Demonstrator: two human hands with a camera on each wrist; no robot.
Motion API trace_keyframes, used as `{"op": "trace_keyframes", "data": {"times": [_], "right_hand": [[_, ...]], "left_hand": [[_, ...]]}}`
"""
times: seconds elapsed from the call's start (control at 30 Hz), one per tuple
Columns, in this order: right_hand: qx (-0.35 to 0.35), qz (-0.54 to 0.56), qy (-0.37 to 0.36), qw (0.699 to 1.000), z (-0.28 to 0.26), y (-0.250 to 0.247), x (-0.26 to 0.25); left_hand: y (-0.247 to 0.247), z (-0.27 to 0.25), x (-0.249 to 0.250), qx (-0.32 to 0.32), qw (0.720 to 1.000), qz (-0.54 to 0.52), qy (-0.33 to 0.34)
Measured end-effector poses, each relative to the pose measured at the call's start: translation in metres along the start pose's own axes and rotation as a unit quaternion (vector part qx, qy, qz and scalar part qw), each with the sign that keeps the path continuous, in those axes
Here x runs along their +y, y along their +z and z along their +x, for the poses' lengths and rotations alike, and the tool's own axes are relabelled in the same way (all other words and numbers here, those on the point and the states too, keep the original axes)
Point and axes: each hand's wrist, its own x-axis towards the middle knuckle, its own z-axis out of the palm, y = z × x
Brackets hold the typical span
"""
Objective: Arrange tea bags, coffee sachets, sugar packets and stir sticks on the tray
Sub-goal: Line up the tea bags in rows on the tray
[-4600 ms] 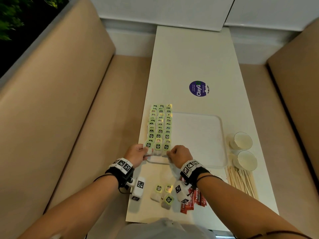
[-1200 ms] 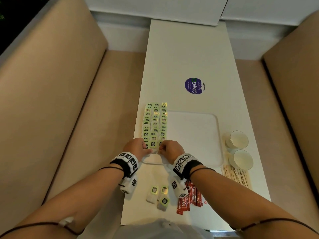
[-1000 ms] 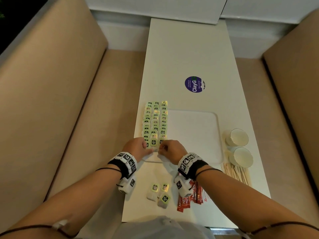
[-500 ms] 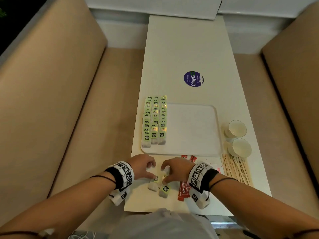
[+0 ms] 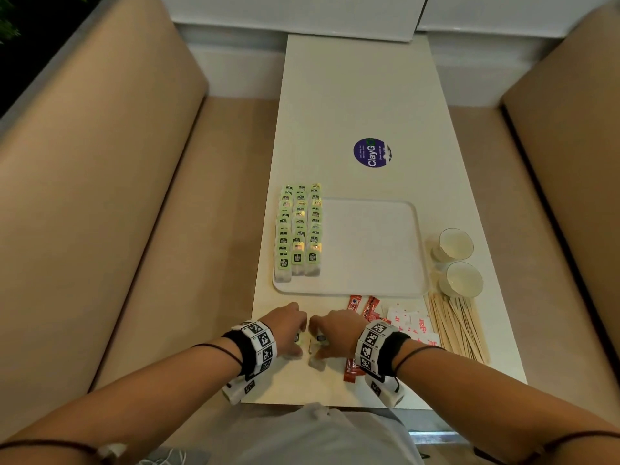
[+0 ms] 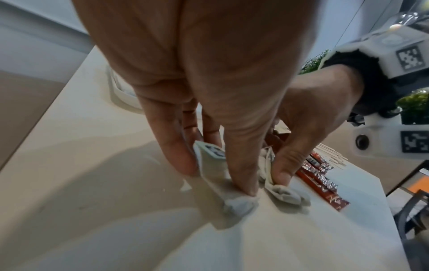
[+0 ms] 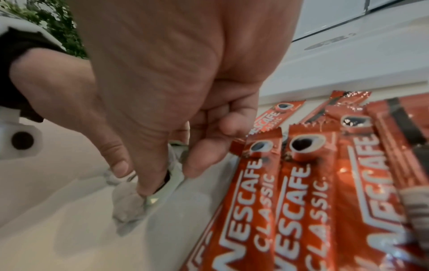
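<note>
Head view, desk: long white desk runs up the frame centre between two tan padded benches.
Head view, tray: white rounded-square plastic tray at mid-frame; three rows of green-tagged white tea bags fill its left strip, the rest bare.
Head view, right side: two white paper cups right of the tray; pale wooden stir sticks fanned below them; white sugar packets with red print left of the sticks.
Head view, hands: left hand and right hand side by side below the tray, each on a loose tea bag.
Left wrist view, grip: left hand pinches a white tea bag with a dark-printed tag between thumb and fingers, bag bottom on the desk. Right hand at centre right pinches a second bag.
Right wrist view, grip: right hand thumb and fingers closed on its crumpled tea bag, lower centre. Red Nescafe Classic coffee sachets lie flat just right of it.
</note>
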Motion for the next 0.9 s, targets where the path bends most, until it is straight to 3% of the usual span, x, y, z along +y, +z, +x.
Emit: {"op": "trace_keyframes", "data": {"times": [0.23, 0.53, 0.6, 0.7, 0.9], "right_hand": [[0.028, 0.005, 0.004, 1.0, 0.004, 0.004, 0.002], [0.059, 0.17, 0.025, 0.983, 0.008, -0.005, 0.013], [0.072, 0.189, 0.021, 0.979, 0.008, -0.01, 0.017], [0.102, 0.215, 0.018, 0.971, 0.01, -0.019, 0.022], [0.118, 0.251, -0.004, 0.961, 0.018, -0.034, 0.023]], "left_hand": [[-0.005, 0.001, -0.009, 0.008, 0.99, -0.122, -0.066], [-0.022, -0.001, -0.014, 0.034, 0.951, -0.294, -0.087], [-0.026, 0.0, -0.013, 0.015, 0.923, -0.37, -0.108], [-0.03, -0.001, -0.012, -0.026, 0.842, -0.522, -0.136], [-0.037, 0.001, -0.011, -0.04, 0.775, -0.618, -0.129]]}}
